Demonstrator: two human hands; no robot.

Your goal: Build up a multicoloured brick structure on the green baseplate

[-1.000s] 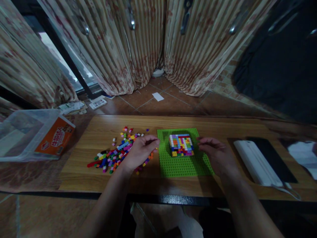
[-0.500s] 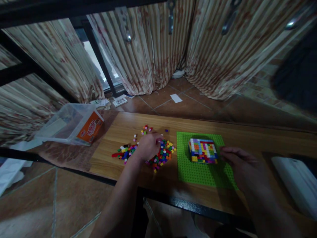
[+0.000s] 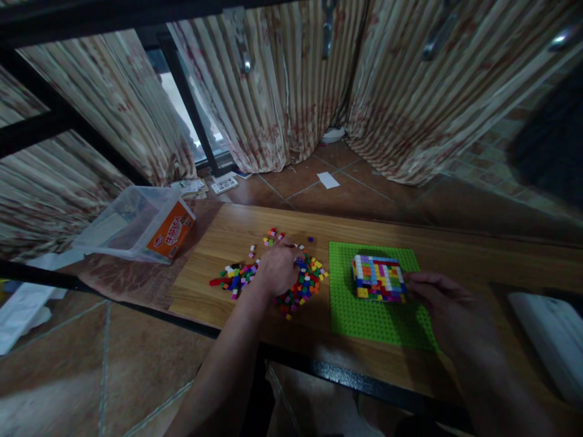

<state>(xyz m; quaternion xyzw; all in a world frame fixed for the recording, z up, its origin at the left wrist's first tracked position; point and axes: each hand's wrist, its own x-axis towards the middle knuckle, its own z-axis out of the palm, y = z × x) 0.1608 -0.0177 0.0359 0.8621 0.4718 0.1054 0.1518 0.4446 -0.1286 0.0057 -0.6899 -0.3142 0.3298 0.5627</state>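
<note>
My left hand [image 3: 279, 268] is over a pile of small colourful toy bricks [image 3: 307, 285], its fingers closed around a dark blue brick [image 3: 300, 263] at the tips. To the right, a multicoloured brick block [image 3: 379, 278] sits on a green baseplate [image 3: 359, 325]. My right hand [image 3: 449, 303] is beside the block's right side, thumb and forefinger pinched together. Whether a small piece is between those fingertips I cannot make out, nor whether they touch the block.
On the left stands a clear plastic bin [image 3: 132, 224] with an orange label. A white object [image 3: 546, 340] lies at the wooden table's [image 3: 255, 221] right end. Striped curtains [image 3: 273, 91] hang beyond, and a paper sheet [image 3: 328, 179] lies on the tiled floor.
A blue brick now shows at my left fingertips. My right hand stays pinched beside the block. The whole view has shifted slightly.
</note>
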